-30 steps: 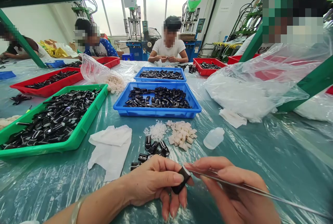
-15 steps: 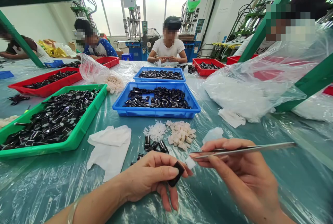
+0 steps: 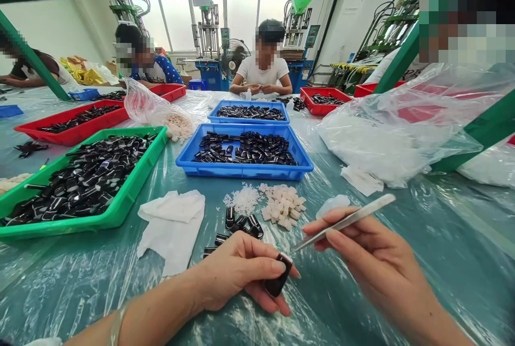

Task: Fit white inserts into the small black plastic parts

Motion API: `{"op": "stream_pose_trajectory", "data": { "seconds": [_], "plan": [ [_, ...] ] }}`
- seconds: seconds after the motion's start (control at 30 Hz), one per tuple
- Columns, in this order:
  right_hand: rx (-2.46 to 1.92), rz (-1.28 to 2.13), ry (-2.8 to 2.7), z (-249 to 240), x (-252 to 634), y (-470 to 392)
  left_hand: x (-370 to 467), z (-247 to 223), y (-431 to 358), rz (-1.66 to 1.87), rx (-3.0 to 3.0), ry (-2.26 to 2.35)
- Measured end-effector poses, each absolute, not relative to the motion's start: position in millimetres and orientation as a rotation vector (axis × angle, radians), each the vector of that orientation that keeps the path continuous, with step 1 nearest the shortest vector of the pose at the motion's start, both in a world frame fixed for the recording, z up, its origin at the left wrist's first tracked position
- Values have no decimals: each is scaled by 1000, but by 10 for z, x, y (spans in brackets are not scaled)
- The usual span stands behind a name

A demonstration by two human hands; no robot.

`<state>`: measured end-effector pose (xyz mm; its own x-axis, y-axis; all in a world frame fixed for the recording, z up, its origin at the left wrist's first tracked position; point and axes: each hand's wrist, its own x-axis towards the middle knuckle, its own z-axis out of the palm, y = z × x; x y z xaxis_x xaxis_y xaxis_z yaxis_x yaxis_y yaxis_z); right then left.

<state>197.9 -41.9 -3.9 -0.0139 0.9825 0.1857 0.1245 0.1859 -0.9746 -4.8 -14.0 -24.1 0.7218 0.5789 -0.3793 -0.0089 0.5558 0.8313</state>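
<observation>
My left hand (image 3: 253,271) pinches a small black rectangular case (image 3: 280,277) between thumb and fingers. A thin white edge shows at the case's upper end. My right hand (image 3: 362,238) is closed on metal tweezers (image 3: 346,221), whose tips point down-left at that upper end; whether they touch it I cannot tell. Just beyond my hands lie a few black cases (image 3: 241,223), a heap of white bits (image 3: 242,199) and a pile of cream-coloured blocks (image 3: 282,205).
A white cloth (image 3: 173,222) lies left of my hands. Blue trays (image 3: 245,172) and a green tray (image 3: 120,216) hold many black pieces. A clear plastic bag (image 3: 386,142) stands at right, near a green post (image 3: 410,45). Several co-workers (image 3: 261,72) sit around the table.
The tweezers have moved left and turned steeper, down to the black case. The white piece that was at their tips is now at the case's end. My left hand has tilted the case more upright.
</observation>
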Motion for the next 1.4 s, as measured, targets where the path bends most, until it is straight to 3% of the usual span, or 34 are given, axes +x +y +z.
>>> {"op": "stream_pose_trajectory", "data": {
  "seconds": [0.67, 1.4],
  "plan": [
    [-1235, 1416, -1121, -64, 1814, -421, -1, -203, -182, 329, 906, 756],
    [-1207, 1511, -1192, -127, 1817, -429, -4, -233, -186, 315, 907, 752]
  ]
}}
